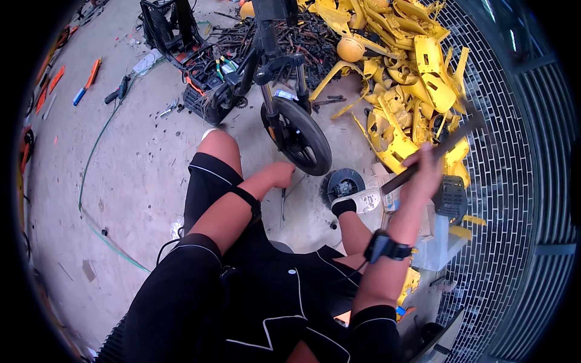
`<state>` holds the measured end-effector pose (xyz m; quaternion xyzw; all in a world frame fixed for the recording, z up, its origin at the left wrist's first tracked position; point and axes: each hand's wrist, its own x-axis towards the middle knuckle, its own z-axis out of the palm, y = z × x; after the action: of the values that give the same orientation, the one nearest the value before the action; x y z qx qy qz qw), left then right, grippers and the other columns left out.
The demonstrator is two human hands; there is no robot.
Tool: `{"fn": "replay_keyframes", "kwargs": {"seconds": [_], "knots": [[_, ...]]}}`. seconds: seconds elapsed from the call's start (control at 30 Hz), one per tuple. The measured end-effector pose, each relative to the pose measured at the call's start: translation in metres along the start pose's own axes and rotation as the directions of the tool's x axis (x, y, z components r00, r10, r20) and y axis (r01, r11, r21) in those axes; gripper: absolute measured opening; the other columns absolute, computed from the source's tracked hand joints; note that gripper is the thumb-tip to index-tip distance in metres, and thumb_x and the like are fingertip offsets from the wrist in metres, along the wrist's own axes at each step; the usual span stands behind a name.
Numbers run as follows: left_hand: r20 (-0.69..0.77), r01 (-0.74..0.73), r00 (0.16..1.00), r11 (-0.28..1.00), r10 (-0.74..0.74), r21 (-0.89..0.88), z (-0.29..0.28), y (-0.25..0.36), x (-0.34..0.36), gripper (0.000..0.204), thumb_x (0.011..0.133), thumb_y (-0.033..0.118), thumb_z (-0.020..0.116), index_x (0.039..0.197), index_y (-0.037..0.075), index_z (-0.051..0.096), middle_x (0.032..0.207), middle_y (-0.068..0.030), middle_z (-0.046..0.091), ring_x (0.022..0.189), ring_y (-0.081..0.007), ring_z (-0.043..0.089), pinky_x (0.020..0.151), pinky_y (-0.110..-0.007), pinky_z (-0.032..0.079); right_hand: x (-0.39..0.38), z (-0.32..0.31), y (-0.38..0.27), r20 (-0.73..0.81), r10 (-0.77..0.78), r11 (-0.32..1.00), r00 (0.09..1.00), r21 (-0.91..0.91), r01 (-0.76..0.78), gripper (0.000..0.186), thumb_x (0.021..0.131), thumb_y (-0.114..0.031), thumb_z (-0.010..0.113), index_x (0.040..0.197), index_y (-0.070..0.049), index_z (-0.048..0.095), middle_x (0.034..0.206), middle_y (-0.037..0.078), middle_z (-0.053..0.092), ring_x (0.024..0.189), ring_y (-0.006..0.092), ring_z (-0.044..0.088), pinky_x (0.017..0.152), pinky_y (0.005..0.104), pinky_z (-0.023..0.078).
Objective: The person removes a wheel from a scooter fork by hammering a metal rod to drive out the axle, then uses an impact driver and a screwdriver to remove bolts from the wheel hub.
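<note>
My right hand (425, 172) is raised on the right, its fingers wrapped round the dark handle of a hammer (451, 140). The hammer's head end is smeared by motion in front of the yellow parts. Low in the middle, my left hand (279, 175) is closed on a thin metal rod (283, 202) that points down toward the floor; its tip kind is too small to tell. Just beyond that hand stands a front wheel (299, 136) with a black tyre, on a fork. My white shoe (363, 201) rests against a small black wheel (345, 183) lying flat.
Yellow plastic panels (433, 78) are heaped at the far right beside a tiled surface (493, 199). Dark metal parts (242, 36) lie piled behind the fork. A green cable (91, 163) runs along the floor to a power tool (121, 91). A translucent bin (437, 245) stands right.
</note>
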<state>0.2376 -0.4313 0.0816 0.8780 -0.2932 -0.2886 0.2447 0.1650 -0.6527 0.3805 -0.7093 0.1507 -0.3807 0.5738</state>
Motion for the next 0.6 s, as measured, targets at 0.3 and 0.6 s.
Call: {"fn": "replay_keyframes", "kwargs": {"seconds": [0.3, 0.6], "knots": [[0.006, 0.035, 0.999, 0.999, -0.035, 0.022, -0.009, 0.001, 0.003, 0.037, 0.085, 0.019, 0.060, 0.120, 0.010, 0.066, 0.116, -0.0172, 0.069, 0.109, -0.0382, 0.065, 0.089, -0.048, 0.052, -0.025, 0.019, 0.015, -0.009, -0.177, 0.970, 0.984, 0.170, 0.176, 0.023, 0.100, -0.011, 0.048, 0.109, 0.001, 0.065, 0.058, 0.000, 0.046, 0.047, 0.0123, 0.040, 0.051, 0.0259, 0.040], [-0.015, 0.048, 0.999, 0.998, -0.047, 0.031, -0.026, -0.008, -0.009, 0.036, 0.086, 0.018, 0.057, 0.120, 0.007, 0.065, 0.113, -0.0190, 0.070, 0.106, -0.0397, 0.065, 0.089, -0.048, 0.052, -0.195, -0.108, 0.381, 0.039, 0.999, 0.009, 0.027, 0.417, -0.909, 0.008, 0.089, -0.009, 0.054, 0.095, -0.005, 0.054, 0.056, -0.002, 0.037, 0.043, 0.0132, 0.039, 0.043, 0.0331, 0.039]]}}
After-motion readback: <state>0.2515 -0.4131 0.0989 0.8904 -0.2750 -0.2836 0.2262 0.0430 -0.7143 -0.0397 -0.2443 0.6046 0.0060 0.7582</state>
